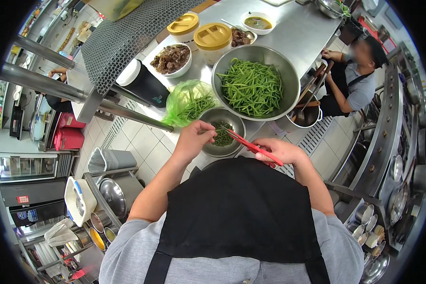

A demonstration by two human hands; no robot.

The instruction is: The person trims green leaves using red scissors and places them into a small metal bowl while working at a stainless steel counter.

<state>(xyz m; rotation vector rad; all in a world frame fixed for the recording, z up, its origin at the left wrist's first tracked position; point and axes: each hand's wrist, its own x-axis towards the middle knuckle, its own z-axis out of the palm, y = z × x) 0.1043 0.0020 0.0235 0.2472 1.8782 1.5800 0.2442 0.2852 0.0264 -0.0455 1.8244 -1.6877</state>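
Note:
My right hand is closed around the handles of red-handled scissors, whose blades point left over a small metal bowl with green trimmings in it. Above the left side of this bowl is my left hand, its thumb and fingertips brought together near the blade tips; whether a bean is between them cannot be made out. Behind, a large metal bowl holds a heap of green beans. More beans lie in a green plastic bag at the left.
White bowls of brown food, yellow-lidded tubs and a bowl of broth stand farther back. A black container with a white lid is at left, beside a metal shelf post. A co-worker is at right near a pot.

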